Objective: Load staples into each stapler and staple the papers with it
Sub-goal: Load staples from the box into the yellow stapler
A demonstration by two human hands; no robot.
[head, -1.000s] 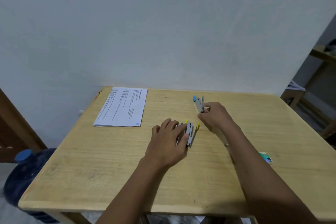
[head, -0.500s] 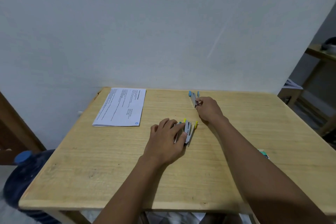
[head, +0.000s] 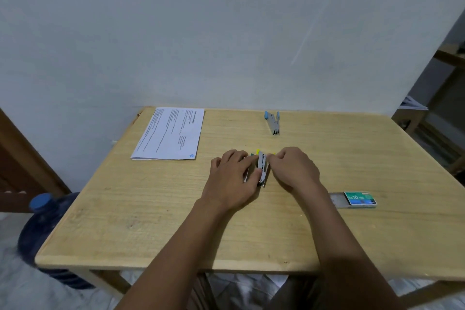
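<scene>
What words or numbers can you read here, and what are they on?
"10" in white on the green staple box; letters around it too blurred.
The paper: printed lines, too small to read.
The round blue logo at the paper's corner: too small to read.
The blue stapler and yellow-tipped stapler: no writing shows.

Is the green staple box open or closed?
Open: the staple box has its grey tray slid partly out of the green sleeve. Whether staples remain inside, I cannot tell.
</scene>
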